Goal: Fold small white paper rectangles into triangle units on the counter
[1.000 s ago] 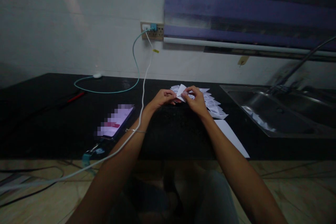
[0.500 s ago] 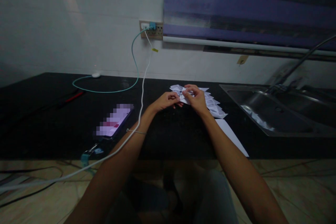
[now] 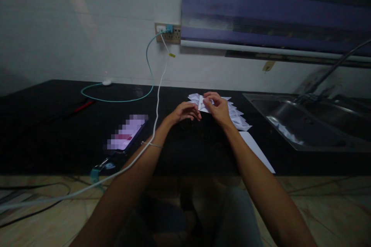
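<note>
My right hand [image 3: 218, 109] pinches a small folded piece of white paper [image 3: 202, 104] between thumb and fingers, a little above the black counter. Just left of that paper is my left hand [image 3: 187, 111], its fingers apart and slightly curled, with nothing visible in them. Behind and to the right of my right hand lie several pointed folded paper pieces [image 3: 238, 119] in overlapping rows; my hand hides part of them. A flat white sheet of paper [image 3: 256, 151] rests by my right forearm, which covers its left side.
A phone [image 3: 127, 133] with a lit screen lies left of my left forearm. A white cable [image 3: 158, 102] runs from the wall socket [image 3: 174, 35] across that forearm. The teal cable [image 3: 116, 100] loops on the counter [image 3: 185, 150]. To the right is a metal sink [image 3: 285, 117].
My left hand has let go of the folded paper, and its fingers have opened slightly apart from it. My right hand still pinches the paper in nearly the same place.
</note>
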